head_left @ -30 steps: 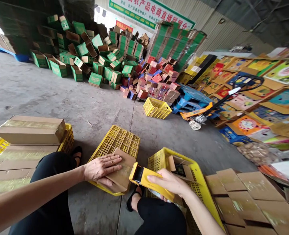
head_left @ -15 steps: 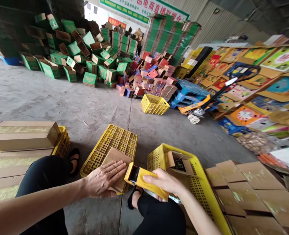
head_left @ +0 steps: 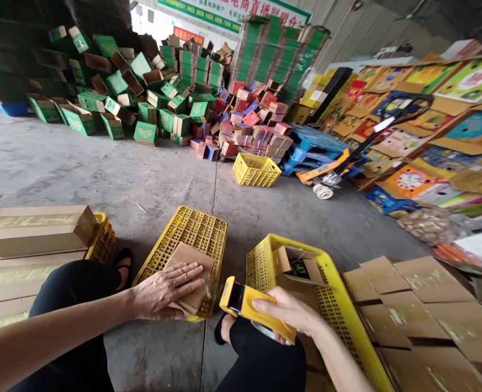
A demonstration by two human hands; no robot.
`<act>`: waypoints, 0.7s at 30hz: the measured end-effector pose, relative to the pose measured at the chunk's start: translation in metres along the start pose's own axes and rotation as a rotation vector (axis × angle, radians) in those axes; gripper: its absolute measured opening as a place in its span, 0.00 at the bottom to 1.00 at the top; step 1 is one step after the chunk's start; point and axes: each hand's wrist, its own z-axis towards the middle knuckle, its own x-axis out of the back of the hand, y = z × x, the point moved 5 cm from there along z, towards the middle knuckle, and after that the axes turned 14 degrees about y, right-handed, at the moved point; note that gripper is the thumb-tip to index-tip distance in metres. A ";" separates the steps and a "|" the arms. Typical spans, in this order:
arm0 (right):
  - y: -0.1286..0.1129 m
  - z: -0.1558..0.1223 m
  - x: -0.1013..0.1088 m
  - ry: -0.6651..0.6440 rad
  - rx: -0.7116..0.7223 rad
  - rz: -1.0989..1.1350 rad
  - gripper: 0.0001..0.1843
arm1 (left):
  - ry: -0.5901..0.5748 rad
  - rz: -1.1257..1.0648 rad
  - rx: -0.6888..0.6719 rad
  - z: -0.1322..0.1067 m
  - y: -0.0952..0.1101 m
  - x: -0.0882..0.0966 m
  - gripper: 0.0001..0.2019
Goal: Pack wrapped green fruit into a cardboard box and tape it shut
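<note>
My left hand (head_left: 170,288) lies flat with fingers stretched over a small cardboard box (head_left: 187,255). That box rests on an upturned yellow plastic crate (head_left: 198,222) between my legs. A strip of clear tape shows at the box's right end. In my right hand (head_left: 284,313) is a yellow tape dispenser (head_left: 247,305), held above my right knee and apart from the box. Beside it stands a yellow crate (head_left: 261,261) with an open carton (head_left: 306,267) in it; something dark shows inside the carton.
Taped cartons (head_left: 32,231) are stacked at my left, and more cardboard boxes (head_left: 424,316) lie at my right. Farther off are a yellow crate (head_left: 257,171), a pallet jack (head_left: 331,177), blue pallets (head_left: 310,144) and a heap of green boxes (head_left: 145,132).
The tape dispenser has moved right, away from the box, in my right hand. My left hand stays on the box. The view has shifted slightly.
</note>
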 end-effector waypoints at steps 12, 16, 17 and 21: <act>0.009 0.011 -0.010 -0.019 0.053 0.060 0.35 | -0.120 -0.068 -0.064 0.022 0.016 -0.006 0.59; 0.022 0.026 -0.020 -0.073 0.094 0.167 0.41 | -0.196 -0.097 -0.132 0.024 0.013 0.004 0.55; 0.025 0.031 -0.023 -0.097 0.108 0.185 0.43 | -0.217 -0.105 -0.151 0.024 0.012 0.007 0.55; 0.036 0.044 -0.037 -0.207 0.178 0.256 0.45 | -0.256 -0.122 -0.177 0.029 0.008 0.012 0.54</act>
